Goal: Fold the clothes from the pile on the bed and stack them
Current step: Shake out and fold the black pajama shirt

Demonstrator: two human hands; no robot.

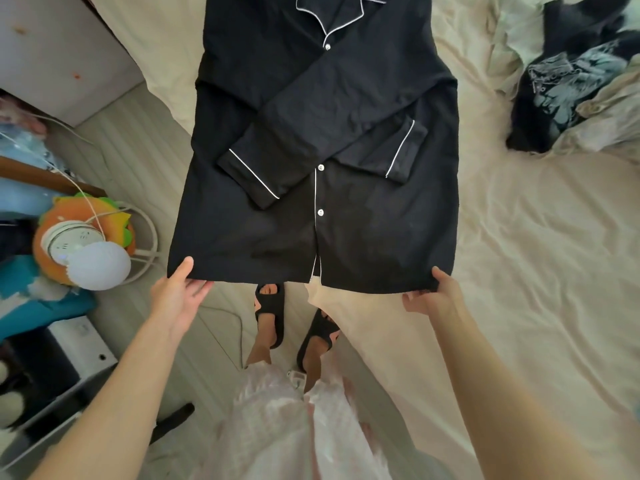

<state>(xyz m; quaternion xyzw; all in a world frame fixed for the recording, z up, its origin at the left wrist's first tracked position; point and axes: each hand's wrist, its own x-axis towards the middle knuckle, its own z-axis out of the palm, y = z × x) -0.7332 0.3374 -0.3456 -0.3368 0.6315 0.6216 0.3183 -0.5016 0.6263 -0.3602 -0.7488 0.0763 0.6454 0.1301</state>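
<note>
A: What do the hands have?

B: The left hand (180, 292) pinches the shirt (318, 133) at its near left hem corner, thumb on top and fingers underneath. The right hand (433, 292) grips the near right hem corner the same way, thumb over the cloth, fingers curled beneath it.

A: How does the shirt lie?

B: It is black with white piping and white buttons, front side up. Its hem is lifted past the near edge of the bed (519, 254), over the floor, while the collar end runs away toward the far edge. Both sleeves are folded across the chest, cuffs meeting near the middle placket.

A: And the rest of the clothes?

B: A pile (571, 74) sits near the far right corner of the bed, well apart from the shirt: dark cloth with a pale print, crumpled among light fabric. I cannot tell how many pieces it holds.

A: Anything off the bed?

B: Below the hem, the person's feet in black sandals (298, 323) stand on the floor just beside the bed's near edge. To the left, a small white fan (86, 251) rests against an orange plush toy (100, 209), with a cabinet (59, 53) beyond them.
</note>
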